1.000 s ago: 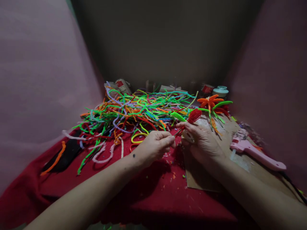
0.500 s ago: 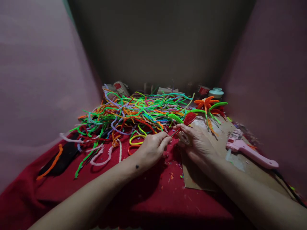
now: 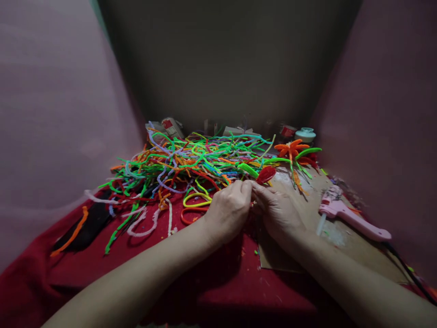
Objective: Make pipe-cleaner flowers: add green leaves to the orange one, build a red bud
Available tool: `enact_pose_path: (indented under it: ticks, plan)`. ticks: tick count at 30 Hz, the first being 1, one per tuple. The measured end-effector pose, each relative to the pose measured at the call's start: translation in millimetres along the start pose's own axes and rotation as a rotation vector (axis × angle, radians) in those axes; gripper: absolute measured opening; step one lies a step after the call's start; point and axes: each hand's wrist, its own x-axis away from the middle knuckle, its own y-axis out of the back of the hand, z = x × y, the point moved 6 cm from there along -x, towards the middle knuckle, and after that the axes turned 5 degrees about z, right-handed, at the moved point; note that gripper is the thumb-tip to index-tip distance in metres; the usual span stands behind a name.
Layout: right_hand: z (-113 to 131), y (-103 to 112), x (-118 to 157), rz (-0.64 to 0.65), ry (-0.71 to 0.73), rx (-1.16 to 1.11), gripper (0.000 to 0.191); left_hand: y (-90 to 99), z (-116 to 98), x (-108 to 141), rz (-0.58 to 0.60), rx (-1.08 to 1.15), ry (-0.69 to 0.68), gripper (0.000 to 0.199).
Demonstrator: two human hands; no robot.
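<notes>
My left hand (image 3: 229, 210) and my right hand (image 3: 279, 214) meet over the middle of the table, their fingertips pressed together. A red fuzzy pipe cleaner (image 3: 266, 175), shaped like a petal, sticks up just beyond the fingers of my right hand, which is closed on its lower part. My left hand is curled shut at the same spot, against the right thumb and fingers. What lies between the fingertips is mostly hidden. Left of my left hand, scissors with a yellow handle loop (image 3: 197, 199) and a red one lie partly under the pile.
A tangled heap of coloured pipe cleaners (image 3: 201, 157) spreads behind my hands. A pink glue gun (image 3: 355, 217) rests on cardboard (image 3: 307, 228) at the right. An orange pipe-cleaner flower (image 3: 291, 148) and a pale blue jar (image 3: 305, 134) stand at the back right. Red cloth (image 3: 191, 287) covers the table.
My left hand has moved right and turned over to meet my right hand. The thin end between them and a pale round piece at my right palm are now hidden. The red petal tilts slightly lower.
</notes>
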Motion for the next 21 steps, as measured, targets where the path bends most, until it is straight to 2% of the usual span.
enact_pose_path:
  ticks: [3,5,7,9,15,21]
  plan:
    - [0.1,-0.4,0.1,-0.018,-0.043,-0.017,0.024,1.8,9.3,0.6,-0.108,0.246,-0.005,0.017]
    - [2.0,-7.0,0.0,0.061,-0.042,-0.027,0.020,3.4,16.8,0.1,-0.160,0.466,0.036,0.015]
    - [6.4,-13.6,0.2,0.148,0.007,-0.051,0.018,3.7,22.5,-1.2,-0.159,0.680,0.105,0.014]
    - [9.5,-17.1,0.6,0.199,0.045,-0.067,0.018,3.2,25.5,-2.6,-0.117,0.876,0.185,0.013]
    - [7.8,-14.8,-3.1,0.235,0.011,-0.062,0.017,-1.5,26.5,-3.0,0.039,1.470,0.386,0.015]
    - [5.6,-11.9,-9.0,0.295,-0.014,-0.087,0.026,-8.7,20.8,-3.4,0.260,1.900,0.374,0.009]
